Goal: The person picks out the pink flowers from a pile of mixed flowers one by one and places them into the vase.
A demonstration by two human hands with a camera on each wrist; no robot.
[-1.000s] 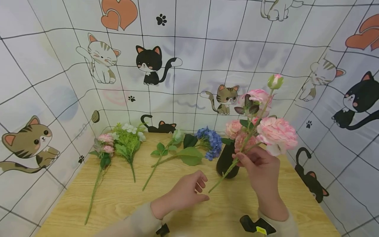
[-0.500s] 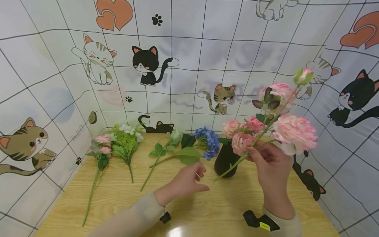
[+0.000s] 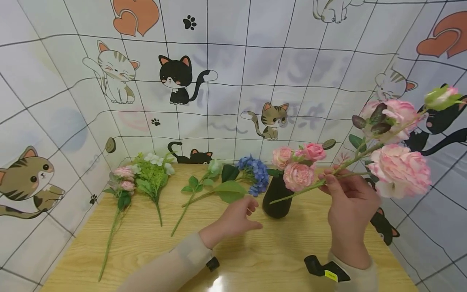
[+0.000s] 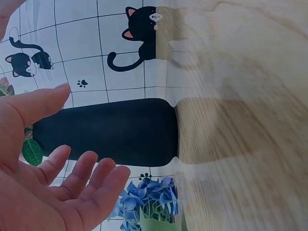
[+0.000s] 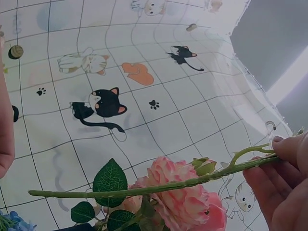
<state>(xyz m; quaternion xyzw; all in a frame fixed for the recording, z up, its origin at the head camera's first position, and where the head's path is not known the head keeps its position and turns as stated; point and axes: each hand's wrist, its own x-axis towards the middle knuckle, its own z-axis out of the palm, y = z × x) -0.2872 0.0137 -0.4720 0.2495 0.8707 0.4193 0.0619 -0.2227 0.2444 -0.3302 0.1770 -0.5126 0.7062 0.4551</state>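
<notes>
My right hand (image 3: pixel 353 205) pinches the green stem of a pink artificial peony spray (image 3: pixel 400 170). The spray leans far to the right; its bare stem end points left, overlapping the black vase (image 3: pixel 276 202) in the head view. In the right wrist view, the stem (image 5: pixel 96 194) runs almost level out from between thumb and fingers. Pink flowers (image 3: pixel 298 177) stand in the upright vase. My left hand (image 3: pixel 233 219) hovers left of the vase, holding nothing. Thumb and fingers are spread apart and relaxed in the left wrist view, overlapping the vase's upper part (image 4: pixel 110 130).
On the wooden table (image 3: pixel 146 259) lie a blue hydrangea (image 3: pixel 257 174), a pale green rose stem (image 3: pixel 215 167), a green and white bunch (image 3: pixel 155 178) and a small pink stem (image 3: pixel 124 182). A cat-print curtain (image 3: pixel 226 61) encloses the back and sides.
My right hand has moved right, tilting the peony spray further over, so its stem end has risen from near the table to across the vase. My left hand has shifted slightly right and up.
</notes>
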